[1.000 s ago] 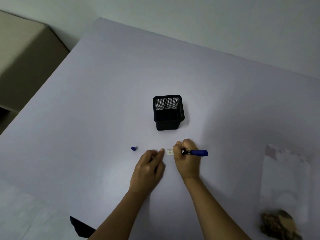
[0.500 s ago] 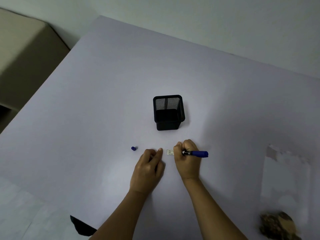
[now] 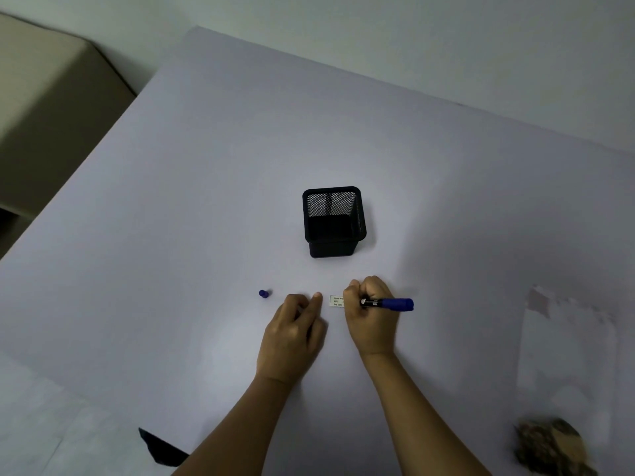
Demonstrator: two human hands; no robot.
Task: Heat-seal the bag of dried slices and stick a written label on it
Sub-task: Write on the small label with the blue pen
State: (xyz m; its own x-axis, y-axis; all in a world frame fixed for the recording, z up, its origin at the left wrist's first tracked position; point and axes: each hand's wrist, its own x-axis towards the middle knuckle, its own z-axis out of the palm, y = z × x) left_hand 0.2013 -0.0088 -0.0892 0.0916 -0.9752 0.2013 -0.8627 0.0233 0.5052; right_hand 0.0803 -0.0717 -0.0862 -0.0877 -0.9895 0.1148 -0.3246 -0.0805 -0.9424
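Observation:
A small white printed label [image 3: 336, 301] lies flat on the white table [image 3: 206, 166]. My right hand [image 3: 371, 317] grips a blue marker [image 3: 390, 303] with its tip down over the label's right part, which the hand hides. My left hand [image 3: 295, 334] rests on the table just left of the label, fingers curled, one fingertip close to the label's edge. The marker's blue cap [image 3: 264, 293] lies alone further left. A clear bag [image 3: 563, 365] lies at the right, with brown dried slices [image 3: 549, 448] bunched at its near end.
A black mesh pen holder [image 3: 334, 221] stands behind the hands, with nothing showing inside. A beige box-like object [image 3: 44, 108] sits off the table's left edge. A dark corner [image 3: 158, 448] shows at the table's near edge.
Both hands stay in place at the label; the marker shifts only slightly. The view drifts a little.

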